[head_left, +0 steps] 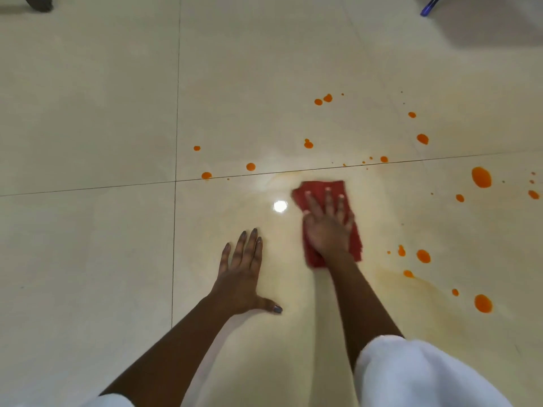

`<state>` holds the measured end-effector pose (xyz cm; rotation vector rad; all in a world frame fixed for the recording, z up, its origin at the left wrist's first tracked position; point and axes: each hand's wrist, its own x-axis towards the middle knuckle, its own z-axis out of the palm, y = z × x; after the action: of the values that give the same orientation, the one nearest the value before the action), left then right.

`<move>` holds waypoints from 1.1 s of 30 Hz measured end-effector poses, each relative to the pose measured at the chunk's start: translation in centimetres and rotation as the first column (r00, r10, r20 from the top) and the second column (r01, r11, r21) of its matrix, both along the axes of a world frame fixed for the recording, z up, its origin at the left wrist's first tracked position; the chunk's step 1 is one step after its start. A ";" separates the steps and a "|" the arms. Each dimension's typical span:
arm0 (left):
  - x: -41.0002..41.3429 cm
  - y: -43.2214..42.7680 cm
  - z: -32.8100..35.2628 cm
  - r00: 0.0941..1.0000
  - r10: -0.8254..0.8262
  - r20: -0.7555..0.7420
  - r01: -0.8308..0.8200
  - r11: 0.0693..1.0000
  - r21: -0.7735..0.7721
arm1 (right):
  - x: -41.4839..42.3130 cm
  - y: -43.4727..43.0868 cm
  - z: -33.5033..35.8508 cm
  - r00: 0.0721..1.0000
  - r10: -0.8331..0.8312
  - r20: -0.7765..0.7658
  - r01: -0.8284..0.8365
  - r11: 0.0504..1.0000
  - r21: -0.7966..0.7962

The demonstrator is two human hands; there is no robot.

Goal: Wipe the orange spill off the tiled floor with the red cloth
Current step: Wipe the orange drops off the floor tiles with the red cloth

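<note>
The red cloth [318, 189] lies flat on the cream tiled floor [88, 113], just below a grout line. My right hand [327, 223] presses on it with spread, straight fingers. My left hand [244, 274] rests flat on the floor to the cloth's left, fingers straight, holding nothing. Orange drops of the spill [481, 177] are scattered above the grout line and to the right of the cloth. A faint orange smear [393, 274] runs on the tile right of my right forearm.
A bright light glare [280, 206] shines on the tile left of the cloth. A dark object [39, 2] sits at the top left corner and a blue object [429, 5] at the top right. White sleeves [417, 374] cover my upper arms.
</note>
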<state>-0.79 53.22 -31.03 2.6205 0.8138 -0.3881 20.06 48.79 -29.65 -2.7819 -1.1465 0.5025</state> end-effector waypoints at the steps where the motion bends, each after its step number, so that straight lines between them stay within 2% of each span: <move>1: 0.0 0.0 0.2 1.000 0.004 0.013 -0.003 1.000 -0.020 | -1.9 0.4 -0.1 0.995 0.101 -0.016 -0.101 0.995 0.023; 3: -0.1 0.0 0.5 0.999 0.017 0.036 -0.014 0.998 -0.067 | -6.0 -2.8 -0.5 0.963 0.266 -0.049 -0.262 0.961 0.086; 5: -0.2 0.1 0.6 0.999 0.011 0.039 -0.008 0.998 -0.063 | -7.8 -9.5 -0.7 0.952 0.306 -0.005 -0.303 0.944 0.129; 8: 0.1 0.2 0.9 1.000 0.012 0.022 -0.010 0.998 -0.070 | -4.1 -14.8 -0.6 0.986 0.156 0.063 -0.160 0.985 0.067; 11: 0.2 -0.1 1.3 1.000 0.000 -0.019 -0.001 0.998 -0.062 | -0.8 -10.2 -0.5 0.997 -0.081 0.018 0.080 0.996 0.031; 12: -0.1 -0.5 1.4 1.000 0.004 -0.014 -0.005 0.998 -0.059 | -1.5 -8.3 -0.2 0.997 -0.074 0.001 0.074 0.997 0.009; 14: -1.2 -0.9 1.4 1.000 0.013 -0.001 -0.013 0.998 -0.067 | -4.9 -6.9 -0.2 0.993 0.112 -0.033 -0.111 0.993 0.040; 16: -3.0 -1.3 1.4 1.000 0.015 -0.008 -0.015 0.997 -0.080 | -9.4 -10.5 -0.7 0.940 0.336 -0.065 -0.329 0.939 0.098; 17: -4.0 -1.2 1.4 1.000 0.018 -0.016 -0.020 0.998 -0.065 | -10.9 -13.3 -1.0 0.919 0.391 -0.053 -0.382 0.916 0.119; 20: -5.4 -0.7 1.5 0.999 0.013 -0.040 -0.015 0.999 -0.049 | -8.6 -18.5 -0.8 0.957 0.289 0.013 -0.289 0.952 0.096; 23: -5.1 -0.7 1.8 0.998 0.013 -0.055 -0.017 0.997 -0.070 | -4.0 -13.3 -0.9 0.998 0.046 0.036 -0.048 0.998 0.052; 24: -5.0 -0.9 1.9 0.998 0.015 -0.060 -0.019 0.998 -0.064 | -4.0 -10.6 -0.5 1.000 0.016 0.019 -0.016 0.999 0.030; 25: -5.0 -0.9 2.1 0.998 0.018 -0.066 -0.021 0.998 -0.056 | -5.2 -8.3 -0.3 0.999 0.053 0.008 -0.053 0.998 0.016; 27: -5.0 -1.1 2.4 0.998 0.030 -0.061 -0.033 0.998 -0.061 | -9.6 -6.6 -0.4 0.972 0.233 -0.020 -0.232 0.971 0.056; 29: -5.2 -1.2 2.4 0.999 0.036 -0.035 -0.039 0.997 -0.074 | -13.7 -10.2 -0.9 0.911 0.412 0.000 -0.410 0.907 0.101; 31: -5.4 -1.6 2.4 0.999 0.040 -0.030 -0.042 0.996 -0.073 | -13.7 -15.0 -0.9 0.906 0.423 0.012 -0.420 0.897 0.138; 33: -5.4 -1.8 2.5 0.998 0.037 -0.047 -0.038 0.999 -0.035 | -10.3 -16.6 -1.1 0.949 0.314 0.013 -0.314 0.945 0.091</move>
<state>-6.23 51.40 -28.57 2.5678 0.8618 -0.4503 9.73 32.16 -30.76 -2.5306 -1.5822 0.4631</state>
